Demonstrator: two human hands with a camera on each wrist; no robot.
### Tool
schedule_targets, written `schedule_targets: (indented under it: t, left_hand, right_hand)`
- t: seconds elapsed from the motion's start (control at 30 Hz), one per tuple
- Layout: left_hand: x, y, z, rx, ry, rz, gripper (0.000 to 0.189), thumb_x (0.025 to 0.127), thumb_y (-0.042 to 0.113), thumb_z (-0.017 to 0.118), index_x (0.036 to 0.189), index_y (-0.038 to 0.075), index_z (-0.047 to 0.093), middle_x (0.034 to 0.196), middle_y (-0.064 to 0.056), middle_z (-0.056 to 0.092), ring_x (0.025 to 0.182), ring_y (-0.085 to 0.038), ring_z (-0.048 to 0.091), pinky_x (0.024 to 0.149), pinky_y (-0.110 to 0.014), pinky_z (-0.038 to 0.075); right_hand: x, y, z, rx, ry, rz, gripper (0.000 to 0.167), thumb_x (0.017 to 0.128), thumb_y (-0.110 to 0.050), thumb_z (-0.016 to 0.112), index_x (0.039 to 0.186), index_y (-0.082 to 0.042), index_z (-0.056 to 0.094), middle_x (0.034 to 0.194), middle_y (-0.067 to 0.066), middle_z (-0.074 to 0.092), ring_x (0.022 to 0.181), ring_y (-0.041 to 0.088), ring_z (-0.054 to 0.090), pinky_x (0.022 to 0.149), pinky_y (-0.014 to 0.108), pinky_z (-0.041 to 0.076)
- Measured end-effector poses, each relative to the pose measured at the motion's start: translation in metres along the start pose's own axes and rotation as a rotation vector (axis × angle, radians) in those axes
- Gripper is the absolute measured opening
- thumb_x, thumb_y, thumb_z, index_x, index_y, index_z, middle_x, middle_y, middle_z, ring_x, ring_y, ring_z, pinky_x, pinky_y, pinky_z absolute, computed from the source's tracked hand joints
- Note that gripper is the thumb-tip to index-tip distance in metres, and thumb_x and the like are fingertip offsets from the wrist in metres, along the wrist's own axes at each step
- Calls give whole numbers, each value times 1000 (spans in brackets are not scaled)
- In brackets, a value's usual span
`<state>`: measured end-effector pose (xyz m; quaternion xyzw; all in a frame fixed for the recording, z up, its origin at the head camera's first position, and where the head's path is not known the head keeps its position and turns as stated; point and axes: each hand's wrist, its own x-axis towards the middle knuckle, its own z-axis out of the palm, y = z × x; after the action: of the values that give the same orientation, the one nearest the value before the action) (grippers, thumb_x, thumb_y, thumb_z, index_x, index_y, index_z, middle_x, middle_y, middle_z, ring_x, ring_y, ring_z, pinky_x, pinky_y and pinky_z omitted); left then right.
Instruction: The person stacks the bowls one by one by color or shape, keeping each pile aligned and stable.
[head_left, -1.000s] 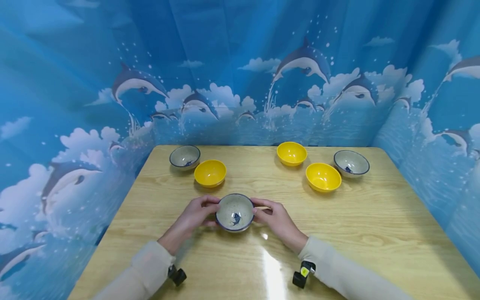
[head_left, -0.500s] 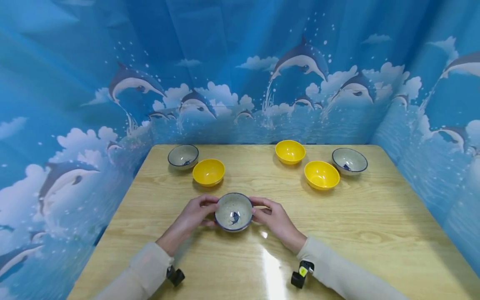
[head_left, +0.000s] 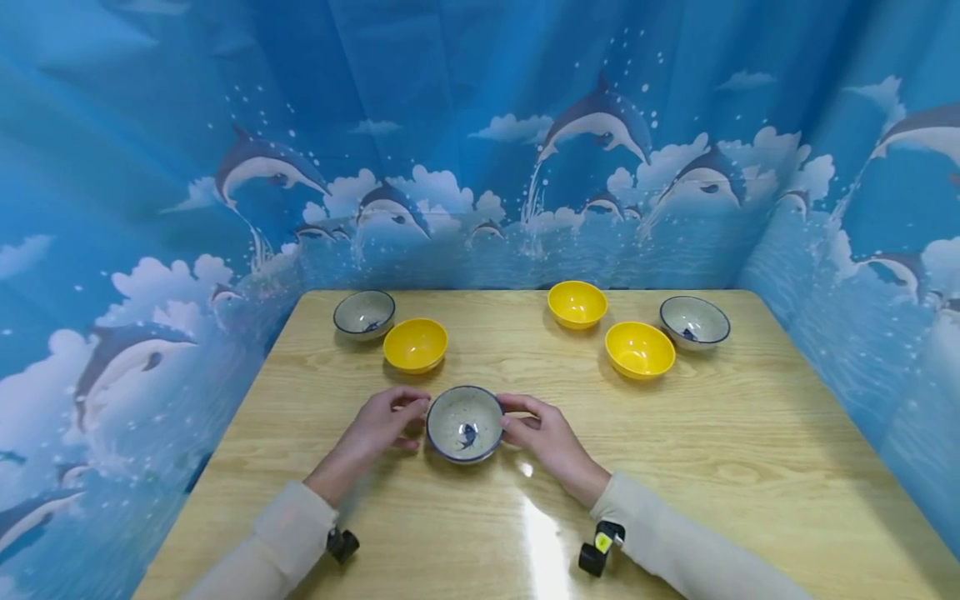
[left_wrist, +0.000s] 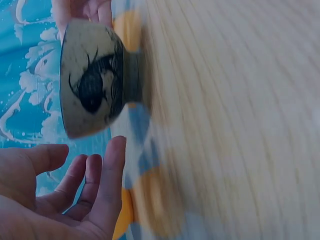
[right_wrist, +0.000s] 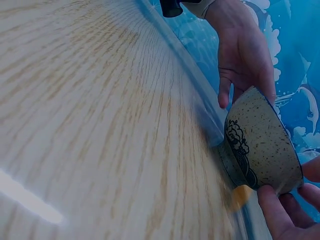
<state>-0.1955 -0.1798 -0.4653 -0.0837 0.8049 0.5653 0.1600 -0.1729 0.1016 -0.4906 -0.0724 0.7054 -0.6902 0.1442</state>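
Note:
A grey speckled bowl with a dark blue rim and a blue fish painted inside stands upright on the table between both hands. My left hand is just off its left side, fingers spread and relaxed. In the left wrist view a gap separates those fingertips from the bowl, whose outside bears a dark fish drawing. My right hand holds the bowl's right side, thumb at the near part and fingers farther back. The right wrist view has its fingers against the bowl wall.
At the back left stand a grey bowl and a yellow bowl. Toward the back right are two yellow bowls, one farther and one nearer, beside another grey bowl. A dolphin-print curtain surrounds the wooden table.
My left hand has let go of the grey bowl and drawn slightly to the left. The right hand stays at the bowl, which remains in place.

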Motion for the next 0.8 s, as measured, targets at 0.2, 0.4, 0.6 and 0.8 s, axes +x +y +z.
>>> schedule_targets:
  t: [0.2, 0.4, 0.6, 0.8]
  left_hand:
    - [7, -1, -21, 100, 65, 20, 33, 114, 29, 60, 138, 8, 65, 134, -17, 66, 116, -30, 69, 79, -34, 69]
    - [16, -1, -44, 156, 158, 37, 38, 116, 33, 56, 143, 6, 61, 141, -18, 61, 116, -32, 67, 82, -33, 69]
    - [26, 1, -69, 169, 227, 75, 42, 115, 32, 56, 146, 4, 60, 142, -20, 61, 118, -35, 69, 85, -38, 70]
    - [35, 4, -90, 235, 276, 137, 42, 115, 32, 55, 146, 3, 60, 146, -22, 61, 112, -40, 73, 86, -43, 69]
  right_hand:
    - [0, 1, 0, 6, 1, 4, 47, 107, -9, 67, 153, 1, 58, 150, 26, 59, 126, 36, 71, 101, 31, 64]
    - [1, 1, 0, 11, -1, 2, 46, 108, -7, 66, 153, 1, 57, 150, 26, 59, 127, 37, 71, 101, 31, 64]
    - [1, 1, 1, 8, 1, 4, 47, 108, -7, 66, 153, 1, 57, 149, 26, 59, 127, 36, 71, 101, 31, 64]
    - [1, 1, 1, -2, 6, 12, 47, 108, -9, 66, 153, 0, 57, 150, 26, 59, 127, 37, 71, 101, 30, 64]
